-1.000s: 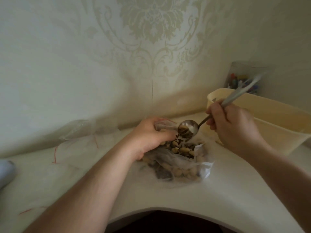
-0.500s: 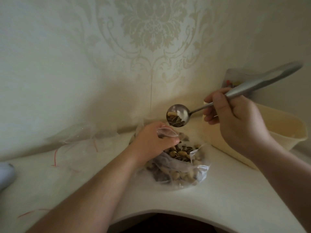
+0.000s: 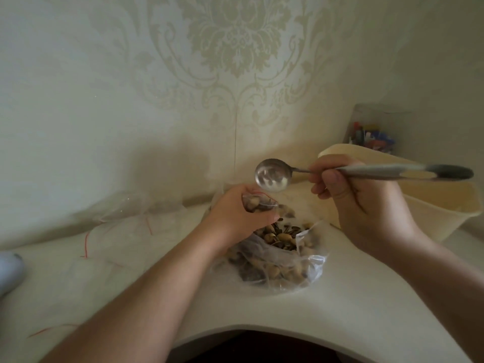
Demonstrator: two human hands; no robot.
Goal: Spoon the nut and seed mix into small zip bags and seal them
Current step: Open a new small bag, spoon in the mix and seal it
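My left hand (image 3: 237, 214) holds a small clear zip bag (image 3: 258, 204) upright, its mouth open and nuts and seeds showing inside. Just above that mouth hovers a metal spoon (image 3: 272, 175), its bowl tilted and bare. My right hand (image 3: 353, 205) grips the spoon's handle, which sticks out to the right. Below both hands a large clear bag of nut and seed mix (image 3: 280, 254) lies open on the white table (image 3: 353, 305).
A cream plastic tub (image 3: 432, 213) stands at the right against the wall, with a clear container of coloured items (image 3: 372, 134) behind it. Several clear zip bags with red strips (image 3: 117, 221) lie at the left. The table's front edge curves inward near me.
The spoon rose out of the big bag with a load of mix, then tipped over the small bag; its bowl now shows bare and the small bag holds mix.
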